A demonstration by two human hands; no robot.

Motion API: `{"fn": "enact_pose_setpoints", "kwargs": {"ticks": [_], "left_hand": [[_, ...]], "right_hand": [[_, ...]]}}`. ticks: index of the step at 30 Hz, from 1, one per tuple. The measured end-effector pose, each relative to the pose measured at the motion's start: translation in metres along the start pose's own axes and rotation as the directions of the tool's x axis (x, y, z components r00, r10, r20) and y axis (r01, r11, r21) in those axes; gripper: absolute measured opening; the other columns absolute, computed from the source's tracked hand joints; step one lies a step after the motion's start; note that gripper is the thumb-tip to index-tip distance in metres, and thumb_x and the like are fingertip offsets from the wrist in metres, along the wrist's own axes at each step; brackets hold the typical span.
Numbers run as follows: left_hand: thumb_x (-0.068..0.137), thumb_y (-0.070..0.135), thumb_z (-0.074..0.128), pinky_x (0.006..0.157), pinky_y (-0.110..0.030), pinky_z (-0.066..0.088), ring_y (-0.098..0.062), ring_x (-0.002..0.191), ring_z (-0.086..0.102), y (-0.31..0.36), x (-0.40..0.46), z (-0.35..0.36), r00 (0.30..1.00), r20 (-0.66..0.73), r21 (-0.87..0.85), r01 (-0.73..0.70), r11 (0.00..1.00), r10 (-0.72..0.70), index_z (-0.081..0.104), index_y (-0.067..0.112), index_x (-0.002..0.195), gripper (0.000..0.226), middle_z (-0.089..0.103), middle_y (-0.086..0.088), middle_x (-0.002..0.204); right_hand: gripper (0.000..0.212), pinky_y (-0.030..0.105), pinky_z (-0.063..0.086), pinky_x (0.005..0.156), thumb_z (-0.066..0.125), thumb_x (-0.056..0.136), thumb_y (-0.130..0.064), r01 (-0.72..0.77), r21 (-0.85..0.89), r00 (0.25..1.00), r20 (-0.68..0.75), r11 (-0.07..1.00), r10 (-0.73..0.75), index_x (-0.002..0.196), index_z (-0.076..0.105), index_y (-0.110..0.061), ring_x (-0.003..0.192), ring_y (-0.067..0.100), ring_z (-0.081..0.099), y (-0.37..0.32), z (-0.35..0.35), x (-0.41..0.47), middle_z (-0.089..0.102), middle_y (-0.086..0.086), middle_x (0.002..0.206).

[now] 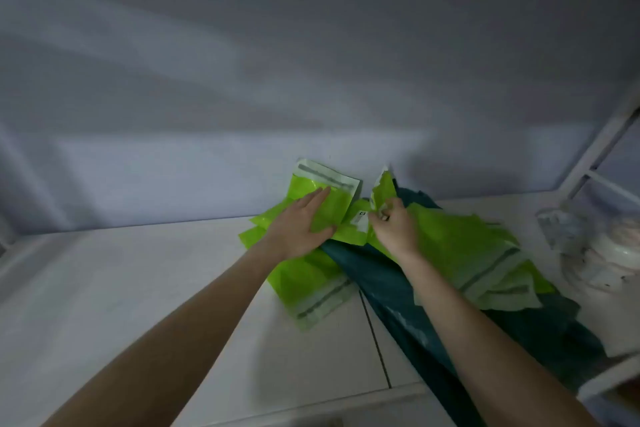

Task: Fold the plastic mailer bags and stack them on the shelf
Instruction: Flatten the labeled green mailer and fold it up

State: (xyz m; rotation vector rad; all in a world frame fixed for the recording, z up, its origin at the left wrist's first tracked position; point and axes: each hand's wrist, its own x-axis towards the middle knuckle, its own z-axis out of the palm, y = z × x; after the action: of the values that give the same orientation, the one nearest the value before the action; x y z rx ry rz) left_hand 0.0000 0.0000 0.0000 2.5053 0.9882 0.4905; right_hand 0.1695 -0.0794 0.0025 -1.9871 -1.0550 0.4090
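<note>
Several lime-green plastic mailer bags lie in a loose pile on a white shelf [138,281] against the wall. My left hand [301,225] presses flat, fingers spread, on a folded green mailer [329,191] at the back. My right hand [394,222] pinches the torn edge of another green mailer [382,187] and lifts it slightly. A dark teal mailer [381,274] lies diagonally under the pile and runs toward the front right. One green mailer [308,288] with a white sealing strip lies flat nearer to me. More green mailers [478,253] spread to the right.
A pale wall stands right behind the pile. At the right, a white shelf frame [595,156] rises at an angle, and clear plastic packets with pale contents [602,250] sit beside it. A seam [375,333] runs across the shelf surface toward the front edge.
</note>
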Motion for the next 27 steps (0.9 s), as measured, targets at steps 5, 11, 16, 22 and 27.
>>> {"fn": "enact_pose_setpoints", "kwargs": {"ticks": [5, 11, 16, 22, 27], "left_hand": [[0.091, 0.043, 0.050, 0.114, -0.030, 0.021, -0.016, 0.143, 0.019, -0.001, 0.006, -0.005, 1.000, -0.006, 0.029, 0.002, 1.000, -0.002, 0.009, 0.029, 0.150, 0.072, 0.017, 0.005, 0.157], [0.091, 0.043, 0.050, 0.115, -0.032, 0.021, -0.017, 0.143, 0.020, 0.000, 0.006, -0.006, 1.000, -0.005, 0.039, -0.022, 0.999, 0.022, 0.010, 0.027, 0.150, 0.073, 0.017, 0.003, 0.157], [0.092, 0.043, 0.050, 0.113, -0.028, 0.021, -0.017, 0.142, 0.020, 0.002, 0.007, -0.012, 1.000, -0.017, 0.012, -0.026, 1.000, 0.026, 0.010, 0.027, 0.150, 0.073, 0.016, 0.004, 0.157], [0.092, 0.044, 0.050, 0.114, -0.032, 0.023, -0.016, 0.142, 0.022, 0.009, 0.007, -0.021, 0.999, -0.034, -0.059, -0.018, 0.998, 0.016, 0.008, 0.028, 0.150, 0.073, 0.018, 0.004, 0.156], [0.093, 0.045, 0.046, 0.117, -0.033, 0.019, -0.011, 0.143, 0.016, 0.016, 0.006, -0.030, 1.000, -0.026, -0.170, 0.001, 0.985, -0.005, 0.006, 0.029, 0.150, 0.071, 0.013, 0.008, 0.157]], "right_hand": [[0.035, 0.022, 0.037, 0.066, 0.054, 0.093, -0.019, -0.016, -0.079, 1.000, -0.021, 0.997, 0.014, 0.122, 0.053, 0.001, 0.094, 0.027, 0.062, -0.002, 0.001, 0.010, 0.065, 0.015, 0.107], [0.021, 0.022, 0.025, 0.045, 0.043, 0.097, -0.010, 0.029, -0.160, 0.999, -0.036, 0.987, -0.035, 0.078, 0.051, -0.005, 0.058, 0.016, 0.044, -0.004, 0.002, 0.020, 0.053, 0.007, 0.070], [0.016, 0.028, 0.025, 0.050, 0.031, 0.100, -0.011, 0.005, 0.105, 0.994, -0.112, 0.994, 0.007, 0.085, 0.034, -0.006, 0.055, 0.016, 0.034, -0.016, -0.006, 0.027, 0.034, 0.002, 0.066], [0.010, 0.064, 0.046, 0.083, 0.031, 0.099, -0.016, 0.050, 0.335, 0.977, -0.212, 0.941, 0.024, 0.090, 0.034, -0.012, 0.075, 0.025, 0.046, -0.037, -0.022, 0.040, 0.039, 0.003, 0.070], [0.013, 0.066, 0.048, 0.076, 0.032, 0.089, -0.029, 0.121, 0.381, 0.973, -0.229, 0.917, -0.034, 0.077, 0.036, -0.027, 0.087, 0.045, 0.058, -0.053, -0.044, 0.033, 0.049, 0.013, 0.083]]}}
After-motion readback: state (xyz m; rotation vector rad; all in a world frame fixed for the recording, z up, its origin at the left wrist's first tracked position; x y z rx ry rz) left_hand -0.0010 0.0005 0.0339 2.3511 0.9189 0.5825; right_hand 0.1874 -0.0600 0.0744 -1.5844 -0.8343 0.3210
